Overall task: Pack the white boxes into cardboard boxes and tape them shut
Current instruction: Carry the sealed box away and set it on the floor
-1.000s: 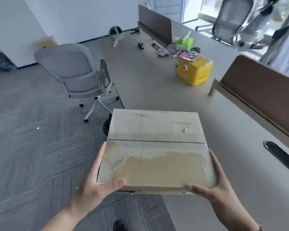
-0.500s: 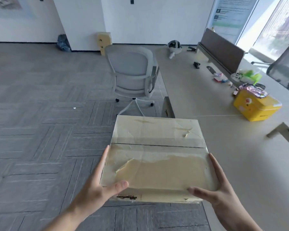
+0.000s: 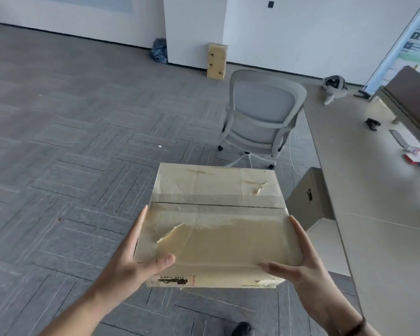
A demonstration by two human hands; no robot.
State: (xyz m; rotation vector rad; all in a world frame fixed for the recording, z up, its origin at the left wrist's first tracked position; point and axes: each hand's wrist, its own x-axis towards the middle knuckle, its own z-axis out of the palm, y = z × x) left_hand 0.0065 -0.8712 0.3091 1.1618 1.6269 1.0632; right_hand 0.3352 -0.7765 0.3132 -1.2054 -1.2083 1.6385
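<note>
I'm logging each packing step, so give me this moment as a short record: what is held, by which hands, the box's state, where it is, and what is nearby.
held: cardboard box
left hand: flat along the box's left side, thumb on top
right hand: flat along the box's right side, thumb on top
box state: flaps closed, clear tape over the middle seam, top paper torn
box place: in the air above the grey floor, left of the desk
nearby: grey office chair beyond the box
</note>
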